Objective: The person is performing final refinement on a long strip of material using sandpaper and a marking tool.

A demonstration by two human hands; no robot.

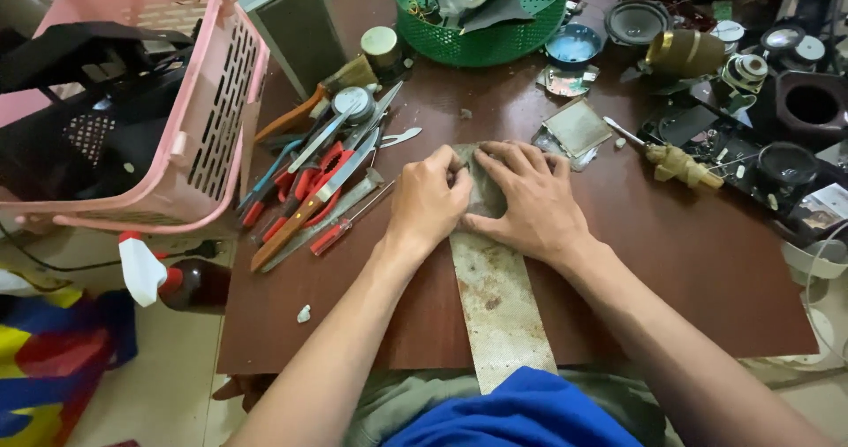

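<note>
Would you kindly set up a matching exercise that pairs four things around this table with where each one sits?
Things:
1. pink basket
2. green basket
3. spray bottle
4. long strip

Places:
A. far edge of the table, at the middle
B. off the table's left edge, lying low on its side
C. under both hands, running towards the person
D. left of the table, beside the pile of tools

Pairs: 1-D, 2-A, 3-B, 4-C. The left hand and right hand both press on the strip's far end.

Light: soft, even, fairly bright | Glare: sheen on table (671, 261) beyond the hands | Edges: wide-angle bending | Focus: sharp
</note>
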